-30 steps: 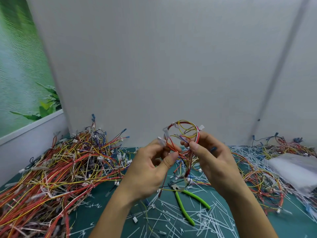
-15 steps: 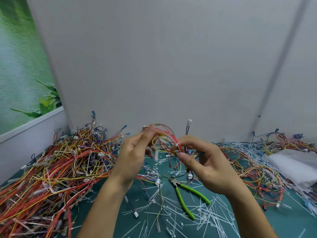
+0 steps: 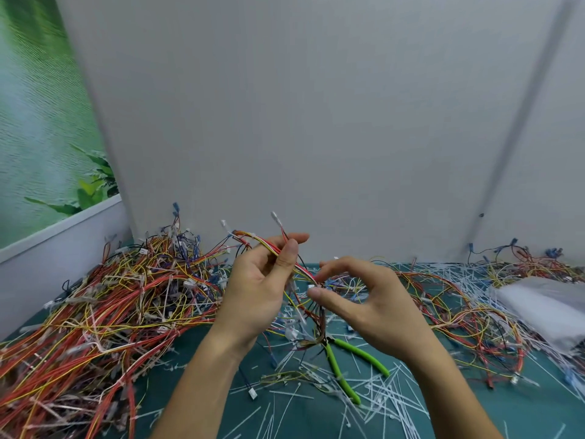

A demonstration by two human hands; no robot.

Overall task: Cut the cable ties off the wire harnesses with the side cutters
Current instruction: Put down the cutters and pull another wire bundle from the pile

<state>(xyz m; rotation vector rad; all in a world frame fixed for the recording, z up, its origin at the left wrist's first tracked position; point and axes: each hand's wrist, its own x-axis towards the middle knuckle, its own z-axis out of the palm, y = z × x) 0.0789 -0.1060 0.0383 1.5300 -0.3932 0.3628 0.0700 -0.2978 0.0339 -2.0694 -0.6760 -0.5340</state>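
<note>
Head view. Counted one wire harness off the bench, one pair of side cutters, two hands, two heaps of harnesses.

Saw the harness held up between the hands: red, yellow and white wires slanting down from above the left hand toward the right hand, then trailing down below both. Noted two white connector ends sticking up above the left fingers.

Found the left hand raised, palm turned toward the wearer, thumb upright and pressed against the fingers, pinching the wires. Found the right hand lower, just beside the left, thumb and forefinger spread apart in an open curve with the wires passing between the two tips. Could not tell whether those tips touched the wires.

Saw the side cutters lying flat below the right hand, gripped by neither hand, two green handles splayed apart and pointing toward the wearer, nose hidden under the trailing wire ends.

Outward from there: cut white cable ties strewn below and right of the hands, too many to count, on a green mat. Saw the large heap left of the left hand, the thinner heap right of the right hand, and one pale plastic bundle beyond that.
</note>
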